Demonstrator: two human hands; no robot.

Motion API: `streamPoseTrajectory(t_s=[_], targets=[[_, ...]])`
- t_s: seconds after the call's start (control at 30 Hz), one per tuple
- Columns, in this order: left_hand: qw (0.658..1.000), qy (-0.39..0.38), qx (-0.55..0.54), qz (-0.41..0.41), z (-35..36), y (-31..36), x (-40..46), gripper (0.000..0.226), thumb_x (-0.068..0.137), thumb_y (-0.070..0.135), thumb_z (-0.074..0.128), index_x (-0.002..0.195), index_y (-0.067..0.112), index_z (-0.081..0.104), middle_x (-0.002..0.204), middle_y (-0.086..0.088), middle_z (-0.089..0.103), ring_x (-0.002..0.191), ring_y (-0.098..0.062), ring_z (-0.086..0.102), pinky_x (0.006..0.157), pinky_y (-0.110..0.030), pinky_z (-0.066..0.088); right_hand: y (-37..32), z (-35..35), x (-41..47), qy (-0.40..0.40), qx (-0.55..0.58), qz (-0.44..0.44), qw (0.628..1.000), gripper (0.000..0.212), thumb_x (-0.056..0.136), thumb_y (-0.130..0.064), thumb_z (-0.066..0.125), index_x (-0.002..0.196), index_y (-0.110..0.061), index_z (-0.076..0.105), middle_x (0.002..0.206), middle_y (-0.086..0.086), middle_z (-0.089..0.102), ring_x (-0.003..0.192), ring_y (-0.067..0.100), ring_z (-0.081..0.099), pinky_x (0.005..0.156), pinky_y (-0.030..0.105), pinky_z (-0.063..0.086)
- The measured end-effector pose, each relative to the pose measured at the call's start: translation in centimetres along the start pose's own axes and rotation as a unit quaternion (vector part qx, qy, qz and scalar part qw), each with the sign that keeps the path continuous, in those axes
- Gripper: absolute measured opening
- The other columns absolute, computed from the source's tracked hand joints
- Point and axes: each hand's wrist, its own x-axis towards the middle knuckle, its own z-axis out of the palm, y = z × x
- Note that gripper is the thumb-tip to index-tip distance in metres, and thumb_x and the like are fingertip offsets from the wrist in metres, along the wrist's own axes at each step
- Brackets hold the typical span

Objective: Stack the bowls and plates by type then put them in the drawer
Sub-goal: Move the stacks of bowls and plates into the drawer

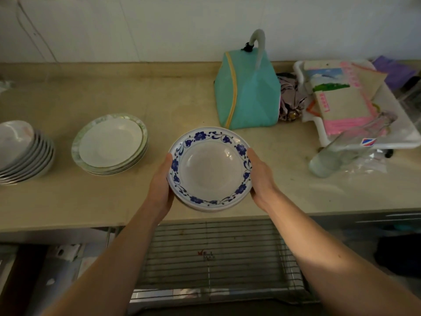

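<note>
Blue-floral plates (210, 169), apparently a short stack, clamped between left hand (160, 190) and right hand (262, 179) at desk (68, 201) edge. Step: transfer. Next: lower level into wire drawer (216, 252) directly below grip.

Counter (68, 201): bowls (20, 151) far left, plates (111, 144) right of them, bag (248, 92) behind held plates (210, 169).

Two bare forearms reach in from the near edge, no sleeves, watch or rings in sight. The left hand (160, 190) and right hand (262, 179) wear no gloves.
</note>
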Motion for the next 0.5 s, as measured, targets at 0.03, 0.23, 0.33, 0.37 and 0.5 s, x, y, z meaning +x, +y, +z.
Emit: streamPoseTrajectory(t_s=[0.03,0.23,0.33,0.37,0.5], targets=[[1.000,-0.006,-0.013,0.000,0.0,-0.2,-0.1,0.041,0.106,0.046,0.037,0.124,0.028,0.069,0.125,-0.003,0.072,0.116,-0.023,0.067,0.097,-0.045,0.052,0.2,0.1,0.0,0.004,0.014,0.002,1.000,0.043,0.105,-0.048,0.042,0.090,-0.038,0.081,0.101,-0.005,0.080,0.090,0.010,0.076,0.082,0.036,0.055],[0.998,0.000,-0.059,-0.005,0.5,-0.2,-0.4,0.043,0.105,0.043,0.041,0.132,0.019,0.064,0.127,-0.008,0.071,0.120,-0.029,0.064,0.106,-0.054,0.047,0.4,1.4,-0.2,0.075,0.119,0.029,0.990,0.031,0.096,-0.037,0.060,0.076,-0.027,0.082,0.098,0.004,0.079,0.087,0.024,0.075,0.082,0.043,0.060],[0.997,0.007,-0.075,-0.029,0.5,0.1,-0.6,0.044,0.104,0.044,0.044,0.132,0.018,0.065,0.125,-0.008,0.071,0.120,-0.030,0.064,0.106,-0.054,0.048,0.4,1.9,-0.5,0.099,0.161,0.033,0.981,0.029,0.094,-0.026,0.062,0.069,-0.025,0.076,0.087,0.005,0.076,0.079,0.025,0.070,0.073,0.041,0.058],[0.997,0.007,-0.075,-0.034,0.5,0.3,-0.6,0.043,0.104,0.044,0.044,0.131,0.018,0.065,0.124,-0.008,0.072,0.120,-0.031,0.065,0.104,-0.053,0.049,0.4,2.1,-0.7,0.104,0.175,0.035,0.978,0.030,0.095,-0.024,0.060,0.068,-0.024,0.075,0.084,0.005,0.074,0.077,0.025,0.069,0.071,0.040,0.058],[0.998,-0.015,-0.064,-0.022,0.5,1.0,-1.4,0.042,0.104,0.042,0.045,0.130,0.017,0.067,0.123,-0.008,0.072,0.117,-0.030,0.066,0.100,-0.051,0.053,0.4,2.3,-2.5,0.119,0.195,0.026,0.973,0.024,0.099,-0.025,0.057,0.083,-0.019,0.075,0.091,0.008,0.075,0.082,0.029,0.070,0.077,0.046,0.059]])
